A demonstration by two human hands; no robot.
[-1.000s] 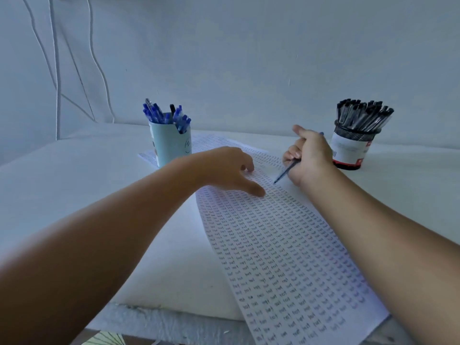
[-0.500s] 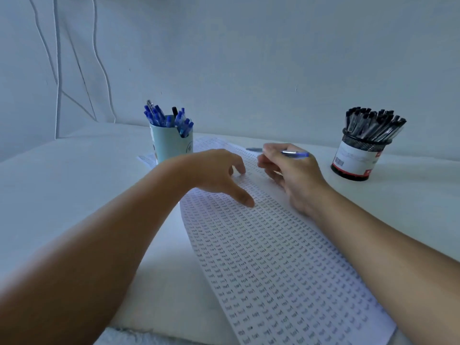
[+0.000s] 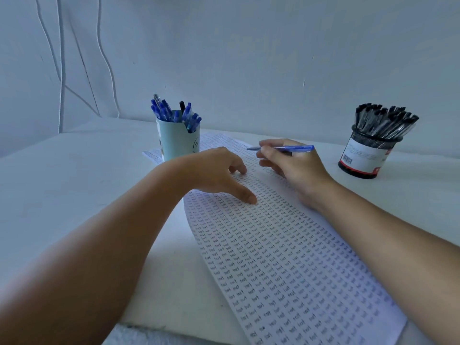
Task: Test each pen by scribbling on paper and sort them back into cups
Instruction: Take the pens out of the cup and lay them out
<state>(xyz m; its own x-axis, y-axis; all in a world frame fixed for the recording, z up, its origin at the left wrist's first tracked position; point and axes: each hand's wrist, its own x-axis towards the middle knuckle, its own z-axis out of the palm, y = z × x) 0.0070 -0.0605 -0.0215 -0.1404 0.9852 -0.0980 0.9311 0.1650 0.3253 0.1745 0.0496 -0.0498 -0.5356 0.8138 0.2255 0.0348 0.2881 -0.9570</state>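
Now my right hand point(image 3: 296, 168) pinches a blue pen point(image 3: 281, 148) level above the paper point(image 3: 286, 257) mid-desk; my left hand point(image 3: 219, 173) presses spread fingers on the sheet, beside the pale cup point(image 3: 178, 143) toward the far edge.

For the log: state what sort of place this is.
Probably a plain desk set up for pen testing: a white table against a bare wall, a pale cup of blue pens, a mesh cup of black pens, and scribble-filled paper.
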